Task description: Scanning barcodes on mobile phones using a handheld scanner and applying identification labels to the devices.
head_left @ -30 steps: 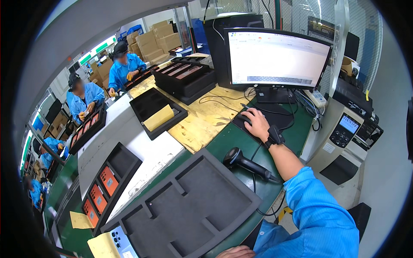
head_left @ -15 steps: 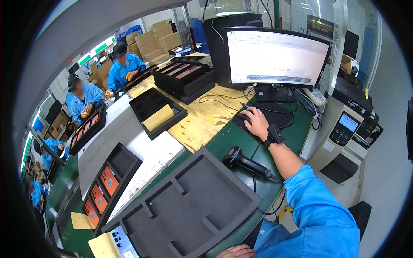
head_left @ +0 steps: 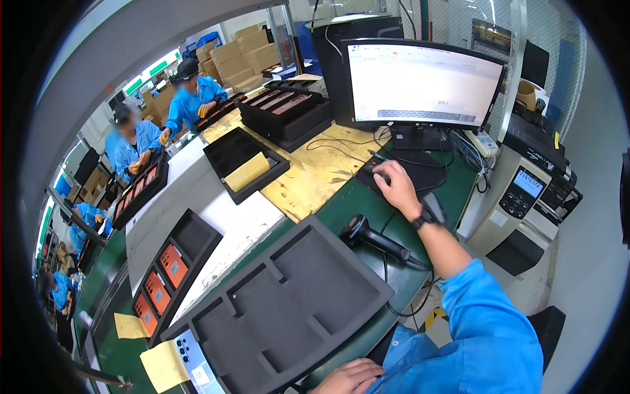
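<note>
Barely shifted since the earlier frame: right hand (head_left: 396, 186) still cupped loosely over the mouse (head_left: 380, 177) on the dark pad before the monitor (head_left: 423, 85). Left hand (head_left: 351, 379) resting knuckles-up (fingers curled, nothing gripped) by the grey foam tray (head_left: 289, 308); black barcode scanner (head_left: 375, 238) lying idle between.

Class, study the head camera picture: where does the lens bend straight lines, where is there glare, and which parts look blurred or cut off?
Head view: fisheye bends the conveyor frame and monitor edges, with a black rim around; the bright screen is washed out, its content unreadable; co-workers' faces at far left are blurred; the right hand on the mouse is sharp; the left hand is cropped at the lower edge by the grey foam tray.
</note>
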Demonstrator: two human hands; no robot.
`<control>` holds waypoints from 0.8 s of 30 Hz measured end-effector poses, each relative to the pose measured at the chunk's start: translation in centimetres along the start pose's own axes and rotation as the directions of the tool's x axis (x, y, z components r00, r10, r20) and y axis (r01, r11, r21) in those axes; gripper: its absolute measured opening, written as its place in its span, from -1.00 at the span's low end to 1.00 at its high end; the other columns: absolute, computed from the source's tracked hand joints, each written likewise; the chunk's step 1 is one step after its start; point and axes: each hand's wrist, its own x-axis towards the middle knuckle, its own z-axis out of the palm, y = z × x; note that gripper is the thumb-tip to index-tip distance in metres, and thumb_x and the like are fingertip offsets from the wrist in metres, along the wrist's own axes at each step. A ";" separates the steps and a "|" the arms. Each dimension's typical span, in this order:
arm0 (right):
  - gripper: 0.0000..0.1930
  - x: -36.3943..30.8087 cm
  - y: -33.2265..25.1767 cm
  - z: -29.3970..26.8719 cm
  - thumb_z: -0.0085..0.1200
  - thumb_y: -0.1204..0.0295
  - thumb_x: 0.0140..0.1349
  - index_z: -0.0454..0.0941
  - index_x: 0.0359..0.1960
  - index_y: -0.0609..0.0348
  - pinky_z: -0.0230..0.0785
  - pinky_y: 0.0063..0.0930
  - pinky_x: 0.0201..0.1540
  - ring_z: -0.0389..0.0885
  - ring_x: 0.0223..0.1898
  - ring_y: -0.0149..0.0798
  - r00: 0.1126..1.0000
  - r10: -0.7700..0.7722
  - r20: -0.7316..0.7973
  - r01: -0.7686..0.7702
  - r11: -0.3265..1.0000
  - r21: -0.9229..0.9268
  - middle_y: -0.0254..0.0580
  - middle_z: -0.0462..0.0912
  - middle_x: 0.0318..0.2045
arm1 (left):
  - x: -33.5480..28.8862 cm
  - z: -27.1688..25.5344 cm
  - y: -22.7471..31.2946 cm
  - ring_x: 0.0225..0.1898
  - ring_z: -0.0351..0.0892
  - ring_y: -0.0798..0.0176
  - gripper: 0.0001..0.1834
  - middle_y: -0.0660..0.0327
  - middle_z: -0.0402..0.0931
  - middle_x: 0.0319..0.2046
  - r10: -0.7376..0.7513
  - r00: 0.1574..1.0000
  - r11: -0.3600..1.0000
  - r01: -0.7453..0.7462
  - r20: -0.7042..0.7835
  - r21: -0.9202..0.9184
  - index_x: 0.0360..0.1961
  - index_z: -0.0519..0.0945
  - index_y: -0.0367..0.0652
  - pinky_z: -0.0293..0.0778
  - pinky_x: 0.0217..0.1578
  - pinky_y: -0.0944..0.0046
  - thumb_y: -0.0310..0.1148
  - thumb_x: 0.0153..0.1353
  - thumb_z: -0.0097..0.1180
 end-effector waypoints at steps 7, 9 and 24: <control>-0.40 -7.4 -7.8 -5.0 0.20 0.04 0.32 0.45 0.29 0.07 0.51 -0.27 -0.03 0.69 -0.11 -0.16 0.745 0.231 0.625 -0.426 0.887 0.179 -0.03 0.71 -0.10 | -10.9 1.2 3.3 0.05 0.50 0.02 -0.86 0.10 0.56 -0.21 0.438 0.616 0.758 0.139 -0.655 0.637 -0.19 0.61 -0.16 0.42 0.11 0.09 -0.50 0.24 0.07; -0.34 -8.3 -7.7 -4.9 0.24 0.04 0.27 0.43 0.31 0.13 0.50 -0.19 0.03 0.68 -0.05 -0.04 0.720 0.232 0.655 -0.381 0.920 0.094 0.08 0.69 -0.06 | -12.4 0.2 4.6 0.01 0.44 0.05 -0.85 0.09 0.44 -0.17 0.548 0.030 0.634 0.636 -0.836 0.439 -0.18 0.53 -0.20 0.32 0.16 0.10 -0.55 0.28 -0.07; -0.41 -3.8 -20.8 -29.6 -0.26 0.26 0.58 -0.11 0.45 0.37 0.23 -0.72 -0.66 0.28 -0.63 -0.57 0.867 0.065 0.493 -0.498 0.108 0.861 -0.22 0.32 -0.24 | -20.5 1.2 -0.1 0.42 0.14 0.21 -0.32 0.08 0.22 0.41 -0.382 -0.501 0.917 -0.101 -0.777 -0.386 0.46 0.22 -0.22 -0.08 0.43 0.18 0.07 0.55 -0.23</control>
